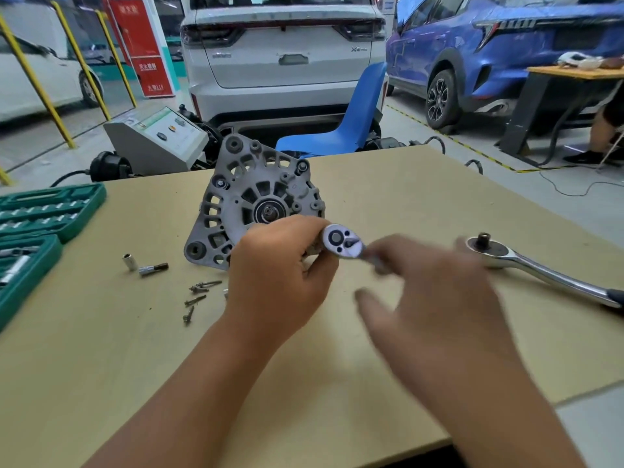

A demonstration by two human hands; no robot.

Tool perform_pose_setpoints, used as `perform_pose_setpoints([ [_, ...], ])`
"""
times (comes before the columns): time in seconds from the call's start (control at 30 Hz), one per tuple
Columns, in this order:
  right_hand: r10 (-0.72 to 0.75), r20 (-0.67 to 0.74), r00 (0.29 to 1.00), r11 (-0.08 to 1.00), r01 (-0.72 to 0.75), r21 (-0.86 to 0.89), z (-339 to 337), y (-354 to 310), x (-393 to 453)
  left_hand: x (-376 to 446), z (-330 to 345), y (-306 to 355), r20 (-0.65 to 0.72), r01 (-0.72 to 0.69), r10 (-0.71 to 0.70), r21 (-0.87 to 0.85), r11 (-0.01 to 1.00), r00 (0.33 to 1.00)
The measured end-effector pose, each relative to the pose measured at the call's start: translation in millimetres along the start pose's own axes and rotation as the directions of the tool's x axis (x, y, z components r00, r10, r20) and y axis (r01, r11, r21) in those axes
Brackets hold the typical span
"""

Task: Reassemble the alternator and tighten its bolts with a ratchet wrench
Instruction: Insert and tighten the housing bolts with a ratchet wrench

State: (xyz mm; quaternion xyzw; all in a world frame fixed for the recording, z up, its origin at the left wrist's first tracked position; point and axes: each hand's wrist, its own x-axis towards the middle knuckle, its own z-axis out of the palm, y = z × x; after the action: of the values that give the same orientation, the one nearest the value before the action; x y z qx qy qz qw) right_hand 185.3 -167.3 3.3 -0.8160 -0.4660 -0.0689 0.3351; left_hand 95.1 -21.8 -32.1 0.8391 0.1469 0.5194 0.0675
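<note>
The grey alternator [251,197] stands tilted on the beige table [135,349], its bearing face toward me. My left hand [277,275] is in front of it and grips a small ratchet wrench [342,239] just below its round head. My right hand [429,292] is blurred with motion, fingers spread, its fingertips at the small ratchet's handle; whether it holds the handle I cannot tell. Several loose bolts [197,293] lie on the table left of my left hand.
A large chrome ratchet [540,268] lies at the right. Two sockets [145,265] lie near the bolts. A green socket set case [37,231] sits at the left edge. Beyond the table are a blue chair [351,126], a grey tester and parked cars.
</note>
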Motion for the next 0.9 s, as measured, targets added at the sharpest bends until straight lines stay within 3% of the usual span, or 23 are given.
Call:
perform_pose_setpoints([
  [0.07,0.002,0.215,0.977,0.992,-0.030,0.124,6.7,-13.8,-12.7,-2.8,0.0,0.9,-0.007,0.004,-0.004,0.025,1.000,1.000],
  [0.1,0.004,0.240,0.971,0.989,-0.040,0.143,8.4,-15.2,-14.6,-4.2,-1.2,0.1,-0.001,0.013,-0.013,0.031,0.999,1.000],
  [0.17,0.025,0.117,0.993,0.996,-0.034,0.084,8.7,-4.2,-6.2,-5.1,-3.9,-1.9,0.031,0.017,-0.018,0.030,0.999,0.999],
  [0.23,0.084,-0.162,0.983,0.996,-0.083,0.010,-2.0,10.4,8.2,-4.2,-4.8,-1.9,0.070,-0.001,-0.003,0.062,0.998,0.998],
  [0.3,0.132,-0.222,0.966,0.990,-0.140,-0.019,-12.2,15.3,15.1,-2.0,-3.2,-1.1,0.067,-0.010,0.004,0.089,0.996,0.998],
  [0.37,0.087,-0.101,0.991,0.995,-0.091,-0.037,-11.7,7.0,10.6,-0.2,-1.8,-1.4,0.040,-0.010,0.007,0.061,0.998,0.999],
  [0.47,0.037,0.229,0.973,0.995,-0.056,0.078,2.3,-14.0,-9.8,-0.9,-1.4,-2.1,0.024,-0.006,0.006,0.025,1.000,1.000],
  [0.53,0.033,0.272,0.962,0.988,-0.073,0.136,7.2,-17.3,-12.8,-2.7,-2.8,-2.8,0.038,-0.006,0.005,0.028,1.000,0.999],
  [0.67,0.095,-0.129,0.987,0.994,-0.101,-0.035,-8.1,6.6,11.1,-3.8,-5.0,-4.5,0.086,-0.027,0.021,0.072,0.997,0.996],
  [0.73,0.116,-0.178,0.977,0.990,-0.129,-0.062,-17.1,12.9,20.6,-2.2,-2.9,-4.3,0.055,-0.022,0.019,0.053,0.998,0.998],
  [0.83,0.039,-0.014,0.999,0.996,-0.040,-0.076,-6.3,-0.2,10.5,-0.2,-0.3,-4.6,-0.024,0.014,-0.014,0.000,1.000,1.000],
  [0.9,0.004,0.121,0.993,1.000,-0.007,0.031,5.0,-13.6,-3.9,-1.6,-0.6,-5.3,-0.011,0.007,-0.007,-0.006,1.000,1.000],
])
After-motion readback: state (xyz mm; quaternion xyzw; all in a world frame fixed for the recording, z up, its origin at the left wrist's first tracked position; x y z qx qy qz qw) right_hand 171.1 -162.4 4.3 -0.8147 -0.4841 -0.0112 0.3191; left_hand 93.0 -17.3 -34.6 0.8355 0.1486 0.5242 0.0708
